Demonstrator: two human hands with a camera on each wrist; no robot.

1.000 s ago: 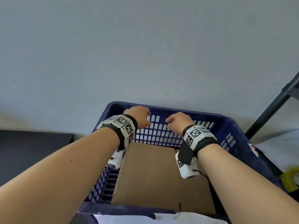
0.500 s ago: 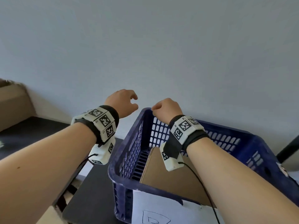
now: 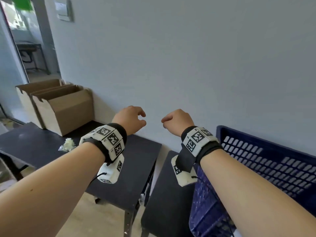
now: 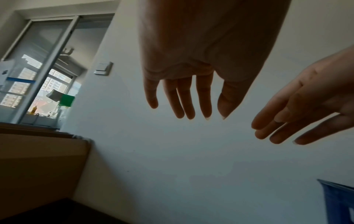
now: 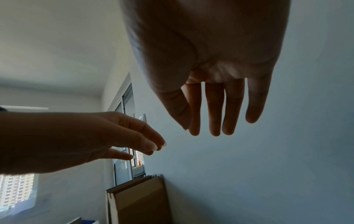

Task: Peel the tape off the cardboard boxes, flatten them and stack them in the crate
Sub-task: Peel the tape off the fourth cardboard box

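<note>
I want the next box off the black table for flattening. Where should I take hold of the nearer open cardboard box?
Probably grip the nearer cardboard box by its open top rim, coming from above: its flaps stand open, the far side sits against the wall, and another box crowds its left. Both the left hand and right hand are free.

Black tables [image 3: 140,156] carry boxes [image 3: 65,108] (open) and crate [image 3: 266,161].

You face a plain blue-grey wall [image 3: 188,57] with a switch plate [image 3: 65,10] high on it, a daylit glass door [image 3: 22,40] left of the wall, two black tables [image 3: 136,161] against it, beige floor [image 3: 106,219] beneath.
</note>
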